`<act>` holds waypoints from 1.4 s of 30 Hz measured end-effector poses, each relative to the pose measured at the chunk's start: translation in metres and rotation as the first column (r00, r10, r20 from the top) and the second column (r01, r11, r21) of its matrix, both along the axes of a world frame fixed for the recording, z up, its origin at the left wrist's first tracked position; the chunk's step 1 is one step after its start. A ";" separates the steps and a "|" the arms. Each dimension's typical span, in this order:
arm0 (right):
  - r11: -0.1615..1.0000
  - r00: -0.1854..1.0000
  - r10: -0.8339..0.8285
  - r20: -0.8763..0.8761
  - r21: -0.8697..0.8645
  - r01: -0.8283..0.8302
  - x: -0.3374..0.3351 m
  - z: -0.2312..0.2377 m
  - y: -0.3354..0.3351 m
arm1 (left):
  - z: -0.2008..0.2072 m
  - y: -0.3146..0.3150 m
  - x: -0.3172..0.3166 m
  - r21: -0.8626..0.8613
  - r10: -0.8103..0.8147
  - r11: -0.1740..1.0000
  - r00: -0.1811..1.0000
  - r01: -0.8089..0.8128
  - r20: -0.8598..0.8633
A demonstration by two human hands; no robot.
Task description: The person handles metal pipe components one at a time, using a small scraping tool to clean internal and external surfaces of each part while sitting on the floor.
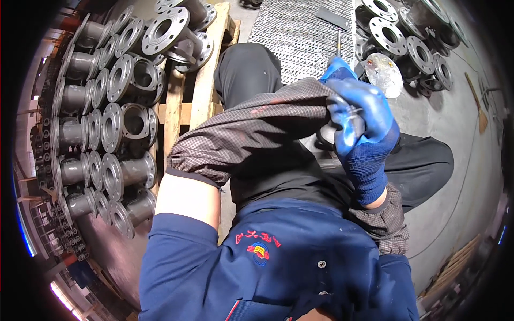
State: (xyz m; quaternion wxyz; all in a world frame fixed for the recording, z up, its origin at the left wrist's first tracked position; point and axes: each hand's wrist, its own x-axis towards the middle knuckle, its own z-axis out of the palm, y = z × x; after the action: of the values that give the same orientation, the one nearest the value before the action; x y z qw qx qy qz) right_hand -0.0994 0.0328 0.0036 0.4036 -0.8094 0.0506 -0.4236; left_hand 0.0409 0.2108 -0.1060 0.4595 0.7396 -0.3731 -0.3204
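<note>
My left hand point(338, 68) wears a blue glove and is mostly hidden behind my right hand; its fingers appear closed around the lower end of a scraper point(338, 43). The scraper's thin shaft points away from me and ends in a flat dark blade point(333, 18) over a metal grating. Over my left forearm runs a dark checked oversleeve point(257, 117). My right hand point(367, 115), also blue-gloved, is curled beside my left wrist. A greyish shiny bit shows among its slightly blurred fingers, but I cannot tell what it is. Below them a rounded grey metal part point(326, 135) is partly hidden.
Several flanged pipe fittings point(120, 125) stand in rows at left, beside a wooden pallet point(206, 69). More flanged fittings point(388, 36) lie at far right, near a round silver plate point(384, 76). Ahead lies the grating point(289, 32); a broom point(481, 115) rests on the floor at right.
</note>
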 end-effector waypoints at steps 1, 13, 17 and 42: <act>0.999 0.999 -0.036 -0.022 -0.005 0.036 -0.006 -0.008 -0.003 | -0.001 -0.015 0.000 -0.015 -0.056 0.998 0.998 0.056 0.031; 0.646 0.890 0.248 -0.382 0.750 0.142 -0.065 0.007 -0.073 | -0.017 -0.168 -0.026 0.422 -0.576 0.818 0.537 0.392 0.617; 0.925 0.930 -0.131 -0.344 0.296 0.240 -0.076 0.016 -0.162 | -0.026 -0.165 -0.015 0.306 -0.471 0.881 0.720 0.359 0.510; 0.228 0.885 -0.459 0.080 0.973 0.030 -0.199 -0.011 -0.324 | -0.119 -0.693 -0.086 0.539 -0.572 0.820 0.285 0.191 0.769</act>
State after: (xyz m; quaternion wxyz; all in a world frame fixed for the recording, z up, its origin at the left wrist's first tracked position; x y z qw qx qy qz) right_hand -0.2984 -0.2914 -0.0073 0.7351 -0.2914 0.3503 -0.5020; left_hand -0.0448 -0.4823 -0.2253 -0.0515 0.7429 -0.6670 -0.0241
